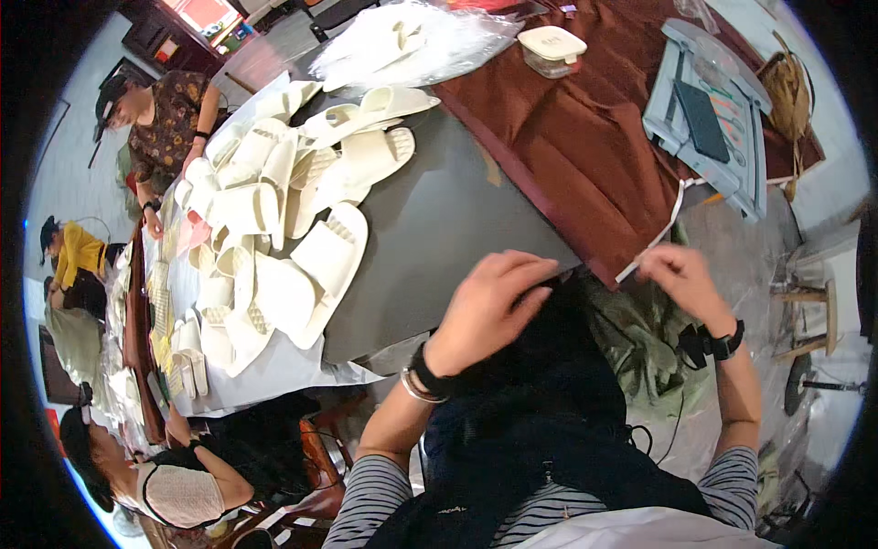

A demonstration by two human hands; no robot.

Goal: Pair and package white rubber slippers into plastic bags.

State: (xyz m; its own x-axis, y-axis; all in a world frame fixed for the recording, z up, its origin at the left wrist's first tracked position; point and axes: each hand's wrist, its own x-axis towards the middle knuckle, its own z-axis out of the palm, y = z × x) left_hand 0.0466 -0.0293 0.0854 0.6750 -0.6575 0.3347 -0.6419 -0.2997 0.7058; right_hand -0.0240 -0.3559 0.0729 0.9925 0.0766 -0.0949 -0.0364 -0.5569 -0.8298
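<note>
Slippers [293,229] heaped left, hands [489,306] at table edge [439,238]

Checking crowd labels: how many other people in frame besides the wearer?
3, all along the left edge: one upper left, one mid-left in yellow, one lower left. Others may be hidden.

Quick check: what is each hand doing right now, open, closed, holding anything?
Left hand: curled on the edge of the grey tabletop; grip unclear.
Right hand: fingers pinched on a thin white strap.
</note>
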